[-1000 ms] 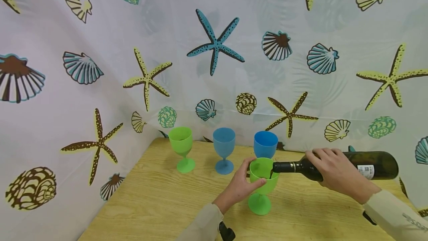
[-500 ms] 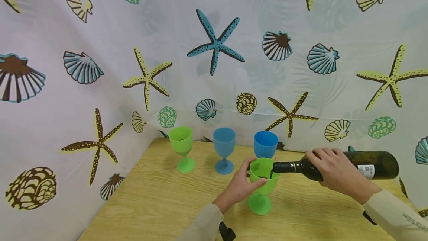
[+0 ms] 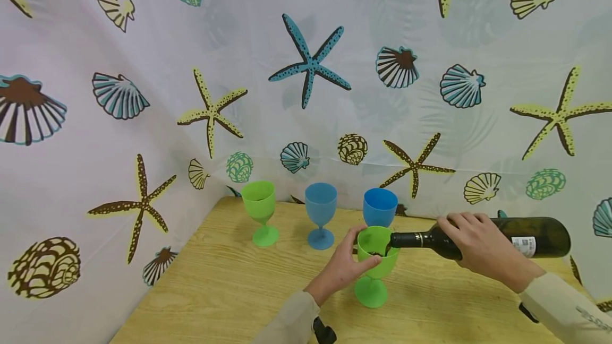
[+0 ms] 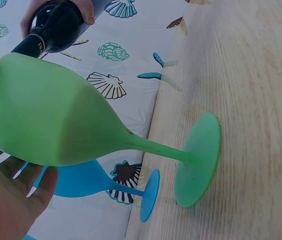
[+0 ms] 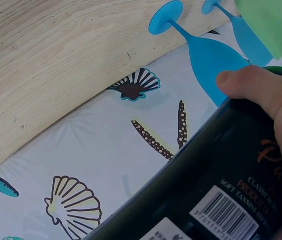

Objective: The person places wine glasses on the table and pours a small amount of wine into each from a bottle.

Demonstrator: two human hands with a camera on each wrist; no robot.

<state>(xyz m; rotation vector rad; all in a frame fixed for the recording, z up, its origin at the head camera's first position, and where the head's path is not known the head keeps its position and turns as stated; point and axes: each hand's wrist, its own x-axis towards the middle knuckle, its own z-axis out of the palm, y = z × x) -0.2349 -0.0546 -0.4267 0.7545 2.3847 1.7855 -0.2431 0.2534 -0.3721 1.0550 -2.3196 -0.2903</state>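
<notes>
A green plastic goblet (image 3: 375, 269) stands on the wooden table, its round foot flat on the wood in the left wrist view. My left hand (image 3: 345, 261) grips its bowl from the left, thumb across the front near the rim. In my right hand (image 3: 483, 248) is a dark wine bottle (image 3: 540, 237), held round its shoulder and tipped almost level. The bottle's mouth reaches over the goblet's rim, and dark liquid runs from it into the bowl. Some dark liquid shows inside. A printed barcode label (image 5: 224, 215) faces the right wrist camera.
Along the table's back edge stand another green goblet (image 3: 258, 206), a lighter blue goblet (image 3: 321, 203) and a deeper blue goblet (image 3: 380, 207), the last partly hidden behind the held one. Behind the wooden table (image 3: 229, 291) hangs a white curtain (image 3: 334, 115) with shells and starfish.
Both hands, the goblet and the bottle keep their places. The dark liquid in the bowl looks a little higher; the head view has shifted very slightly.
</notes>
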